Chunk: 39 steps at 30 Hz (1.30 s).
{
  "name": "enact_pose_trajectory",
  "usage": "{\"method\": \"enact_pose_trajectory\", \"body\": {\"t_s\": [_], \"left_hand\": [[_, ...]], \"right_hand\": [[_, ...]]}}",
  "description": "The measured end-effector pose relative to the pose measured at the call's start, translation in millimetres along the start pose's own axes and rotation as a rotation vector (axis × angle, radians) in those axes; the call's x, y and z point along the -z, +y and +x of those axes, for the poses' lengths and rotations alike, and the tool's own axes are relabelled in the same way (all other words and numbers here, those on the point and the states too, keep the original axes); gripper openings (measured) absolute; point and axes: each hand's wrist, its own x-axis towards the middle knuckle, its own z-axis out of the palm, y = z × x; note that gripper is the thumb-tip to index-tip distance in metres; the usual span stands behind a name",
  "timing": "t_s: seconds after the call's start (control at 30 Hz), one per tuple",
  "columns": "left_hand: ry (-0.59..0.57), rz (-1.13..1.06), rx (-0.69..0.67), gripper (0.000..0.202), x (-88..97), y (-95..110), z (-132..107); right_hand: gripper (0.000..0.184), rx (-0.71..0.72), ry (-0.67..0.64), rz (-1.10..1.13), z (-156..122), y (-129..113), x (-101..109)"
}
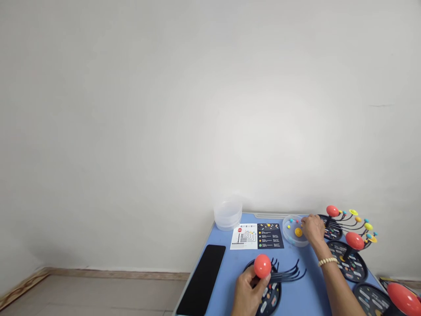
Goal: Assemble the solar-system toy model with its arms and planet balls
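Note:
My left hand (249, 290) is closed around the upper part of a solar system model, just under its red ball (262, 266). The model's round black printed base (273, 295) is on the table, and several curved black arms (289, 274) with bare tips reach out to the right. My right hand (313, 228), with a beaded bracelet at the wrist, is at the right rim of a clear round dish (288, 239). Its fingers are pinched together, and what they hold is hidden. In the dish lie a larger yellow-orange piece (298, 232) and several small coloured balls.
Finished-looking models with red balls (354, 241) and coloured planets line the table's right side. A printed instruction sheet (243, 237) lies behind my left hand. A black phone-like slab (202, 280) is along the left edge, with stacked clear containers (228, 214) at the back left.

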Motion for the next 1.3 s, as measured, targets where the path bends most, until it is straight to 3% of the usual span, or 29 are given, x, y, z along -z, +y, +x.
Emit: {"method": "enact_pose_trajectory", "body": {"t_s": [0.23, 0.6, 0.8, 1.03, 1.3], "left_hand": [[-0.013, -0.010, -0.003, 0.042, 0.6, -4, -1], [-0.034, -0.044, 0.039, 0.041, 0.4, 12, -3], [-0.064, -0.031, 0.028, 0.035, 3.5, 27, -5], [-0.054, -0.035, 0.004, 0.036, 3.0, 22, -5], [-0.060, -0.025, 0.035, 0.034, 5.6, 36, -7]], "right_hand": [[0.021, -0.014, -0.009, -0.010, 0, 0, -1], [0.036, 0.088, 0.119, 0.130, -9, 1, -1], [0.027, 0.276, 0.046, 0.157, -19, -28, -6], [0.026, 0.283, -0.018, 0.150, -17, -34, -7], [0.027, 0.263, -0.065, 0.174, -16, -33, -7]]}}
